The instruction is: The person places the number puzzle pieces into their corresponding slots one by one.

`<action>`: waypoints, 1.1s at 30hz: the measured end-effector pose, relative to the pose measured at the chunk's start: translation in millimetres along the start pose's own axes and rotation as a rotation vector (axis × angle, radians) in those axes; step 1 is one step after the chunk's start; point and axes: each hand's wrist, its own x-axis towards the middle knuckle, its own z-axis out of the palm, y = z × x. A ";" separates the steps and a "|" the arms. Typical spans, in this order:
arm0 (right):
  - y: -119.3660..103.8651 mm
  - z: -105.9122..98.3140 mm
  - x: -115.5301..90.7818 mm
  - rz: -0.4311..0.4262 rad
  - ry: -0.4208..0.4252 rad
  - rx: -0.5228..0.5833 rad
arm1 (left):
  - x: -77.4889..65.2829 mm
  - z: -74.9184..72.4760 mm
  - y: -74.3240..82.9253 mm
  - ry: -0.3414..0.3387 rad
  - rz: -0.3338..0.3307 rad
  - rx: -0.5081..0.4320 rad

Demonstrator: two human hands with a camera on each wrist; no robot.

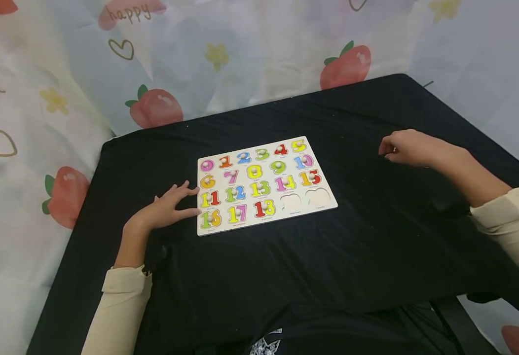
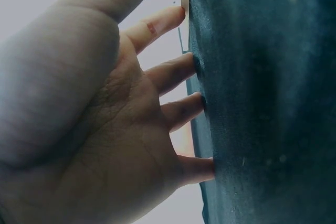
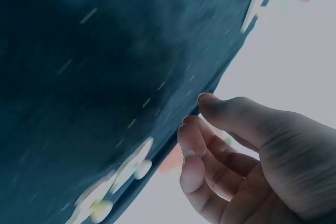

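A pale wooden number puzzle board point(image 1: 268, 212) lies on the black cloth, its colourful number pieces topped with round knobs. Two recesses at the bottom right corner of the board show bare wood. My left hand point(image 1: 164, 207) rests at the board's left edge, fingers spread, with thumb and index finger touching it. Over the cloth to the right of the board, my right hand point(image 1: 412, 148) is raised with loosely bent fingers. In the right wrist view nothing shows between its fingers point(image 3: 191, 140). Two knobbed pieces point(image 3: 131, 166) lie on the cloth there; I cannot make out their numbers.
A black cloth point(image 1: 264, 276) covers the table. A printed curtain point(image 1: 250, 54) with peaches and hearts hangs along the back and sides. The person's dark-clothed lap is at the near edge.
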 end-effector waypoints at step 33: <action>25.7 -5.7 -31.3 0.227 -0.057 -0.005 | 1.1 1.1 -0.5 0.005 0.000 0.000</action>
